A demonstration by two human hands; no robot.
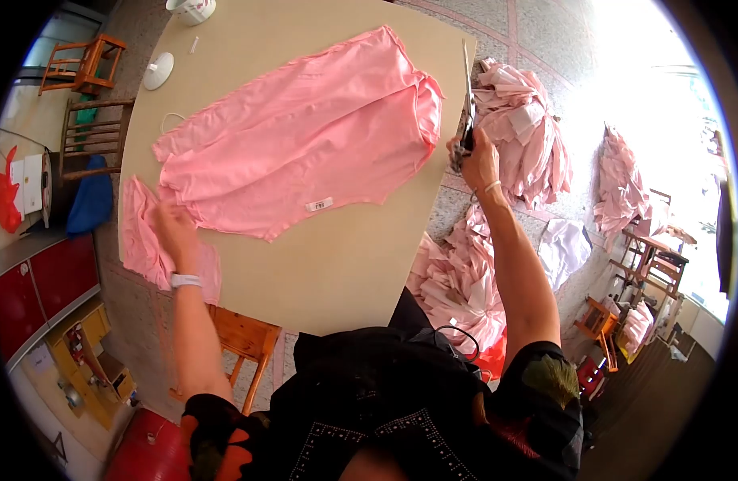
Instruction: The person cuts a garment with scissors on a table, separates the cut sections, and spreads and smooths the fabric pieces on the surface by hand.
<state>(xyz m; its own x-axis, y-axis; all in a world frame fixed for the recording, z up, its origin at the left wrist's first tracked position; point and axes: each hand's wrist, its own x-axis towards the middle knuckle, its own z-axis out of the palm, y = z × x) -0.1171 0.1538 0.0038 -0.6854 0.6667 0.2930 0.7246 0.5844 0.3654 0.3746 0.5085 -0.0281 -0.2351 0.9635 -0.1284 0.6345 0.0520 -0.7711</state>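
Observation:
A pink garment (305, 128) lies spread across the table (321, 280), with a small white label (319, 205) on its lower edge. My left hand (176, 232) is at the garment's left end, its fingers closed on the cloth. Under and beside that hand, more pink cloth (144, 232) hangs over the table's left edge. My right hand (481, 160) is held at the right edge of the table, closed around what looks like a pair of scissors (468, 96). Their long, thin metal blades point away from me, apart from the garment.
A white cup (192, 10) and a white round lid (158, 70) stand at the table's far left. Bundles of pink cloth (525, 128) lie on the floor at right, with another heap (465, 280) beside me. A wooden stool (244, 337) is tucked near the front left.

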